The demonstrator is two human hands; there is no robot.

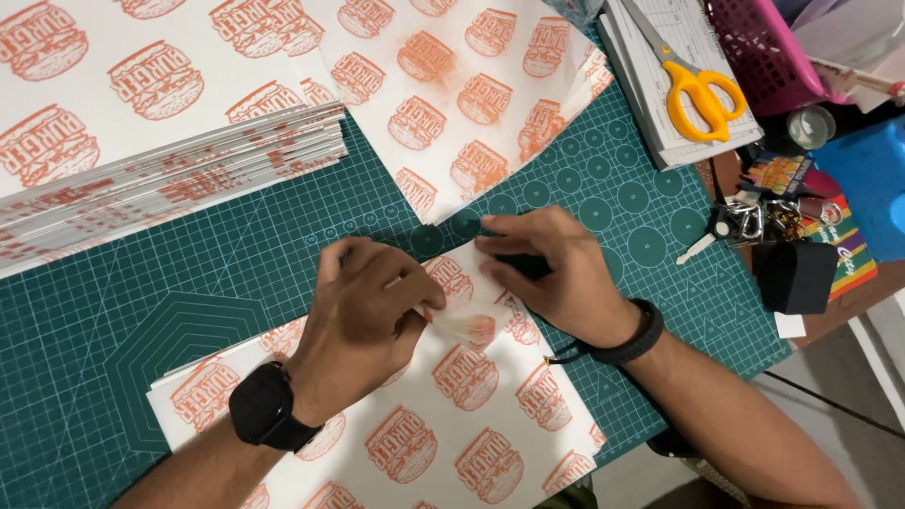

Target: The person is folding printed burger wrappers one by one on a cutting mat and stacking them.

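Green cutting mat, paper stack far left; your left hand and right hand pinch printed paper sheet; pull hard, thin paper may rip

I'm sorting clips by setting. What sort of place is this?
Likely a small craft or packaging workbench: a green cutting mat, stacked printed paper sheets and yellow scissors.

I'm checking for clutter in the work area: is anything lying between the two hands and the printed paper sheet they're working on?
Nothing visible does. The left hand and right hand already rest directly on the printed paper sheet on the green cutting mat. The paper stack and scissors lie off to the sides.
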